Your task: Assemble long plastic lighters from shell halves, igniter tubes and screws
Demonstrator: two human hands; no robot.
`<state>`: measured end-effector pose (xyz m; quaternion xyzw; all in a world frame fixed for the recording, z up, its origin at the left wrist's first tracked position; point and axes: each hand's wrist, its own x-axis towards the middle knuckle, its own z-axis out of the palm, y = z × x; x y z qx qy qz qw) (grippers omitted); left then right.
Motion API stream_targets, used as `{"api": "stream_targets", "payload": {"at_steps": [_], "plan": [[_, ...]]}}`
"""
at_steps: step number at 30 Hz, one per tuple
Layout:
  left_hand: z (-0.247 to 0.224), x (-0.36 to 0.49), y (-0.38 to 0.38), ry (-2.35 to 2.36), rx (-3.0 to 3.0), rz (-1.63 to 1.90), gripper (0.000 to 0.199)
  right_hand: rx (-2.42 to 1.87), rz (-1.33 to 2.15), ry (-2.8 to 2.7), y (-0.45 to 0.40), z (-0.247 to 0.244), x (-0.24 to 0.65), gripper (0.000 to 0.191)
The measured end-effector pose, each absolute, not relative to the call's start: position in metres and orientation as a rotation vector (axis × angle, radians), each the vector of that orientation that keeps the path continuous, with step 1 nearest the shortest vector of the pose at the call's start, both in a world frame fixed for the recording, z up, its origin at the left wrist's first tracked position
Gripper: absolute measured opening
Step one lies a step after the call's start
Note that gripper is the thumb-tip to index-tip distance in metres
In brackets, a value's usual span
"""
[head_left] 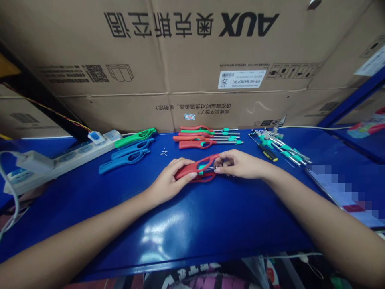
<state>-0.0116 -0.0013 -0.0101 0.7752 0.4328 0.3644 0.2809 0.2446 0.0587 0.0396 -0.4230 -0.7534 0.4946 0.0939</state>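
Over the middle of the blue table, my left hand (173, 176) is closed around the rear of a red lighter casing (207, 160). The casing's two halves look parted, with a green trigger and a dark inner part between them. At its front end, the thumb and fingers of my right hand (237, 164) pinch something small by the opening; a thin wire shows there, but the pinched part itself is mostly hidden. Behind my hands lie several assembled lighters (195, 144), red and green with metal tubes.
Blue and green casings (123, 158) lie left, beside a white power strip (69, 156) with plugs. Small screws (163, 151) are nearby. Metal tubes with green parts (285, 150) and a screwdriver (267, 152) sit right, near a tablet-like device (327, 190). A large cardboard box (192, 60) stands behind.
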Motion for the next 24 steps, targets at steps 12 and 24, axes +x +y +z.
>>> {"api": "stream_targets", "payload": {"at_steps": [12,24], "plan": [[-0.010,-0.013,-0.011,1.043,1.913,1.274,0.023,-0.995,1.109,-2.467,0.055,0.029,0.241,0.033],[0.007,-0.016,-0.011,1.262,2.331,0.813,0.025,-0.874,0.967,-2.443,0.045,0.040,0.239,0.021]]}}
